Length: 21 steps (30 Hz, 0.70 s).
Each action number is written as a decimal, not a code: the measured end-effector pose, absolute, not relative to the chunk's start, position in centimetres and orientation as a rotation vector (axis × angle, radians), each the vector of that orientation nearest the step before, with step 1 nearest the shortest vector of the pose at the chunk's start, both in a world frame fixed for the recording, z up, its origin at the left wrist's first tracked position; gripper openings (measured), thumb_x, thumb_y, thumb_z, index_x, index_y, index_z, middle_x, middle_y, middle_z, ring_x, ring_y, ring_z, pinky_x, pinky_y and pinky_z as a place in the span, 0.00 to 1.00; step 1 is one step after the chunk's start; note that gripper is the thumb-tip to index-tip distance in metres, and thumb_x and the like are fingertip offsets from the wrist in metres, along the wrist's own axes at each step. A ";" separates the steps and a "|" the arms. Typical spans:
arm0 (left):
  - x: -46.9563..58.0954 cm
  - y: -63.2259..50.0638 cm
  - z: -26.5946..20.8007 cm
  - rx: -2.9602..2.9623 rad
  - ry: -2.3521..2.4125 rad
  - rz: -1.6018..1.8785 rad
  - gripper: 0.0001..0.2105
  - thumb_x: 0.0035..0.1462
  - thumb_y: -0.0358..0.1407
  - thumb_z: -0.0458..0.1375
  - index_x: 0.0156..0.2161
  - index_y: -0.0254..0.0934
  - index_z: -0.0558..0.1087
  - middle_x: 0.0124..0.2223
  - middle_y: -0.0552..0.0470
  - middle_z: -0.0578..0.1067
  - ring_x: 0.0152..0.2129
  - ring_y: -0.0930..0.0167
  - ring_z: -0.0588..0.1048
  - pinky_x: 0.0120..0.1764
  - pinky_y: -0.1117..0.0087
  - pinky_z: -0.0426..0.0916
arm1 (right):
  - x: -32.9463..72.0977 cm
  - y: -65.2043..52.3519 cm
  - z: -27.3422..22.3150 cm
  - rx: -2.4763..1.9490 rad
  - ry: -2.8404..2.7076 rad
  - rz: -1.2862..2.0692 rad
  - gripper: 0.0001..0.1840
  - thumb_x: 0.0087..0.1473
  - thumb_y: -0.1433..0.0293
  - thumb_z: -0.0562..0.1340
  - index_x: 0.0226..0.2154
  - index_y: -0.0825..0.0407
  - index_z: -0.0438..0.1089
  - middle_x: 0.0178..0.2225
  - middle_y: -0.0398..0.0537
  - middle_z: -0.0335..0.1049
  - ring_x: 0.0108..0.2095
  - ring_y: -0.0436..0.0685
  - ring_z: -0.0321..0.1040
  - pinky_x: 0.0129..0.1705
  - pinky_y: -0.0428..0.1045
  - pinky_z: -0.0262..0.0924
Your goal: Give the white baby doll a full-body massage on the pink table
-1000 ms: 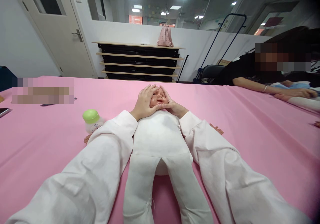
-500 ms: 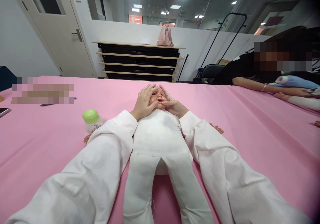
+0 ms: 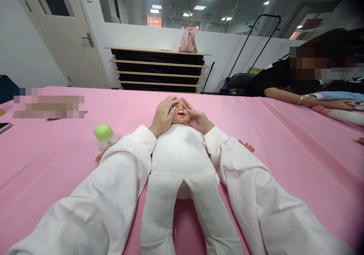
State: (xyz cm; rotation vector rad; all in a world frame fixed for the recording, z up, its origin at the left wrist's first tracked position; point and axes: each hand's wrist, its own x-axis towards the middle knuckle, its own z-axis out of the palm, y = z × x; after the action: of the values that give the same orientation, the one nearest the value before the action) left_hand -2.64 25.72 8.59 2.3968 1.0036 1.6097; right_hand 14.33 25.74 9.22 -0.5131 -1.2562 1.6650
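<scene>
A baby doll (image 3: 182,148) with a white cloth body lies on its back, legs toward me. My left hand (image 3: 164,114) rests flat along the left side of its head, fingers stretched over the brow. On the opposite side my right hand (image 3: 199,119) lies against the cheek and temple, its fingers also extended. Between the two palms the doll's face (image 3: 182,114) shows its nose, mouth and chin, while its eyes are mostly covered. My sleeves hide most of the doll's arms; small doll hands (image 3: 247,145) stick out beyond them.
A white jar with a green lid (image 3: 104,133) stands beside my left forearm on the pink tablecloth (image 3: 284,145). A phone (image 3: 5,127) lies at the left edge. At right, a person in black (image 3: 273,78) leans over another doll (image 3: 344,115). Shelves (image 3: 159,73) stand behind the table.
Both thumbs have slid outward from beside the doll's mouth to the sides of its face. More of the mouth and cheeks shows now. The doll's body has stayed in place.
</scene>
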 end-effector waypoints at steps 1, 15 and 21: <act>-2.6 25.7 8.6 2.386 1.005 1.616 0.18 0.62 0.42 0.40 0.47 0.37 0.67 0.56 0.47 0.66 0.56 0.68 0.61 0.59 0.60 0.54 | 14.3 25.7 9.2 -0.509 -1.252 1.665 0.32 0.49 0.72 0.58 0.57 0.42 0.53 0.56 0.41 0.60 0.54 0.52 0.60 0.60 0.53 0.53; -2.5 25.8 8.6 2.384 1.010 1.641 0.16 0.60 0.39 0.43 0.46 0.36 0.67 0.55 0.47 0.67 0.55 0.68 0.62 0.58 0.60 0.56 | 14.2 25.7 9.3 -0.528 -1.245 1.656 0.32 0.48 0.73 0.57 0.57 0.42 0.53 0.56 0.41 0.60 0.55 0.53 0.59 0.61 0.54 0.52; -2.5 25.9 8.6 2.373 1.009 1.644 0.15 0.60 0.38 0.43 0.46 0.37 0.67 0.55 0.47 0.67 0.55 0.69 0.62 0.58 0.59 0.56 | 14.2 25.7 9.3 -0.545 -1.260 1.645 0.32 0.49 0.72 0.57 0.57 0.42 0.53 0.56 0.40 0.60 0.56 0.53 0.59 0.61 0.55 0.52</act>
State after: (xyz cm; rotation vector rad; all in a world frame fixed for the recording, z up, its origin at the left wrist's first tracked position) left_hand -2.48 25.87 8.64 2.3725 1.0087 1.6443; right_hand 14.19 25.70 9.31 -0.5447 -1.2599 1.6452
